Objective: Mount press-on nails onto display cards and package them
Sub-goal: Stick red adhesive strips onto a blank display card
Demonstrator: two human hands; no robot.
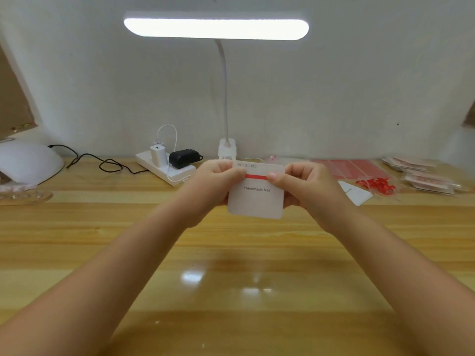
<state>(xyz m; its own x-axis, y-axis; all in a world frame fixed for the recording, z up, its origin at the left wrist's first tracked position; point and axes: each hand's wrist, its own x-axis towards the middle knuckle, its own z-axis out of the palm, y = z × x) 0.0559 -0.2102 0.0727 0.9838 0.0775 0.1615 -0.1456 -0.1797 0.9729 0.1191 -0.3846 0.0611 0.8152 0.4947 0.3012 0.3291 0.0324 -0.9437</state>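
I hold the display card [255, 199] above the table [231, 253], lifted toward my view and roughly upright, its printed face reading "Handmade Nail" toward me. It is a white, matte, stiff card with rounded corners; a narrow red strip [256, 177] crosses it near the top, which I judge to be adhesive tape meant to carry the nails, though its tackiness cannot be confirmed. Small marks above the strip are too blurred to read. My left hand [218, 181] grips the card's left edge, thumb pressed on the strip's left end; my right hand [300, 183] grips the right edge, thumb at the strip's right end. Holding both ends this way keeps the card flat and the strip taut, likely for pressing it down or peeling a liner. No nails are mounted on this card yet, so I judge the task to be at an early step for this unit. To the right on the table lie a second white card [356, 192], a loose heap of small red pieces [377, 185], red sheets [357, 168] and stacked clear packets [426, 176], kept within reach for later steps. Behind stand a lit lamp [216, 28], a power strip [164, 167], and at left a white domed appliance [28, 163]. The table is glossy, pale wood.
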